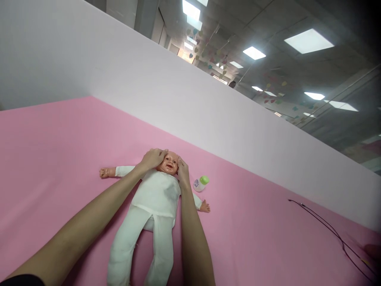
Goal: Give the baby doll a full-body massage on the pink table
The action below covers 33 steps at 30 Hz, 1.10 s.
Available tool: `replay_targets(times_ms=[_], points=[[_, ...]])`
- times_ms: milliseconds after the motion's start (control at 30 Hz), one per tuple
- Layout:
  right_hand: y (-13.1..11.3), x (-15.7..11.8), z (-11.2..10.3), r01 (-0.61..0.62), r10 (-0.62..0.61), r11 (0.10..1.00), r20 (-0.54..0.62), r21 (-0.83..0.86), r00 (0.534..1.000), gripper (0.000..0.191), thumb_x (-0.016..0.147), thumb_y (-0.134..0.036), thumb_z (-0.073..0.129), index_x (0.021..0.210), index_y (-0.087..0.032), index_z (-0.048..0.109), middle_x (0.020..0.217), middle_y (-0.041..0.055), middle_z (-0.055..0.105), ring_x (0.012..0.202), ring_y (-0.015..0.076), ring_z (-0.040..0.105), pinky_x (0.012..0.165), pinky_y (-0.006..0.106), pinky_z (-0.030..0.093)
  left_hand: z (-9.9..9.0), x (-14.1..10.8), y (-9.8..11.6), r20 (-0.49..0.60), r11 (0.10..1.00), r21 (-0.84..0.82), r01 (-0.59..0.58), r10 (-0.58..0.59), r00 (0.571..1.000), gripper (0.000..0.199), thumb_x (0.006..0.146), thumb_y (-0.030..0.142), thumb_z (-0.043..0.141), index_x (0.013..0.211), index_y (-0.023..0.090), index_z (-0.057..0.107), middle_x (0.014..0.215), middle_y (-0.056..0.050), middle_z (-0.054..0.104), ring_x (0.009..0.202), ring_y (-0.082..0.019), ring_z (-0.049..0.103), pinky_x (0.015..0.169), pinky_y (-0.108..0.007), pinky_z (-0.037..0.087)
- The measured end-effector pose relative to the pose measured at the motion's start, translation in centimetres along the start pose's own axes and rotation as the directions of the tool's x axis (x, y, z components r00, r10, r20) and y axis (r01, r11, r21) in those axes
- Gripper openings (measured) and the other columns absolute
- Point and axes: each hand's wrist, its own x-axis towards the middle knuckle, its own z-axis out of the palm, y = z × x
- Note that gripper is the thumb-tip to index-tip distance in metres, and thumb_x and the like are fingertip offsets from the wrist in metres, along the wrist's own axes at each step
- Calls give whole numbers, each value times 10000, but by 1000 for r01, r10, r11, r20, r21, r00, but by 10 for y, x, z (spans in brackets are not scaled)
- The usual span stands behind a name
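A baby doll (159,190) with a cloth body in white lies on its back, face up and arms spread. My left hand (153,158) is closed against one side of its head, the thumb near the forehead. On the opposite side of the head, my right hand (182,167) is closed by the temple and cheek, fingers bent. Both hands touch the head between them; some fingertips are hidden behind it. Just right of my right hand, a small white bottle with a green cap (201,183) leans at a tilt.
The doll rests on a pink surface (253,230). A white partition (184,107) rises behind it. Thin dark cables (323,224) lie at the right, near a blurred dark reddish shape at the frame's edge. Ceiling lights and hanging paper decorations show beyond the partition.
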Motion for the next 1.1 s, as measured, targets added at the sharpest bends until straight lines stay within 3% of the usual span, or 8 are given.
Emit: replay_targets(times_ms=[200, 300, 400, 567, 667, 767, 933, 1100], points=[[-17, -5, -14, 44, -41, 978, 21, -205, 999, 722, 948, -713, 565, 1376, -144, 684, 1498, 156, 618, 1407, 318, 558, 1214, 461, 411, -25, -6, 4, 310, 996, -70, -60, 79, 947, 555, 793, 697, 692, 1053, 207, 717, 1035, -93, 766, 877, -276, 703, 661, -303, 443], [-25, -14, -21, 50, -12, 984, 214, -171, 977, 1041, 763, -637, 842, 1602, -163, 449, 1654, 150, 434, 1505, 331, 448, 1239, 447, 389, -29, -3, -7, 387, 987, -69, -145, 161, 908, 862, 585, 603, 881, 1317, 217, 642, 1241, -108, 737, 1035, -318, 706, 734, -302, 493], [-30, -23, -32, 52, 12, 985, 359, -167, 933, 1347, 606, -479, 997, 1691, -238, 235, 1732, 113, 283, 1567, 334, 341, 1263, 461, 356, -28, 2, -20, 373, 964, -56, -259, 261, 891, 848, 606, 501, 881, 1356, 216, 607, 1259, -109, 735, 1049, -317, 704, 749, -305, 497], [-36, -25, -51, 8, 49, 993, 464, -120, 884, 1229, 693, -446, 956, 1686, -293, 250, 1750, 77, 240, 1599, 306, 275, 1277, 461, 334, -26, 11, -26, 441, 951, -100, -293, 307, 844, 777, 702, 471, 811, 1403, 216, 595, 1342, -122, 700, 1094, -308, 700, 783, -300, 508], [-42, -26, -52, 31, 26, 994, 502, -104, 865, 1157, 702, -421, 956, 1662, -314, 320, 1708, 79, 349, 1555, 305, 371, 1249, 453, 387, -24, 8, -21, 451, 958, -48, -284, 274, 849, 835, 686, 570, 833, 1399, 218, 580, 1285, -125, 713, 1048, -312, 707, 735, -302, 501], [-45, -29, -50, 43, 10, 994, 476, -100, 879, 1151, 701, -389, 960, 1658, -295, 328, 1665, 99, 423, 1496, 303, 464, 1229, 453, 416, -23, 3, -17, 377, 951, -9, -309, 289, 880, 756, 655, 544, 853, 1291, 212, 615, 1147, -102, 742, 951, -300, 706, 680, -298, 467], [-45, -31, -52, -6, 43, 996, 447, -84, 894, 1064, 735, -445, 929, 1636, -299, 383, 1728, 79, 305, 1577, 299, 328, 1245, 448, 389, -31, -1, -16, 440, 942, -102, -320, 331, 835, 614, 769, 508, 746, 1309, 242, 623, 1137, -79, 737, 944, -274, 699, 699, -282, 467], [-49, -33, -45, 24, 28, 994, 457, -108, 889, 1174, 690, -384, 958, 1664, -274, 311, 1663, 119, 424, 1492, 307, 468, 1216, 455, 428, -23, -9, -8, 358, 965, 85, -250, 204, 911, 793, 673, 608, 821, 1327, 217, 602, 1160, -137, 732, 997, -331, 700, 719, -311, 466]])
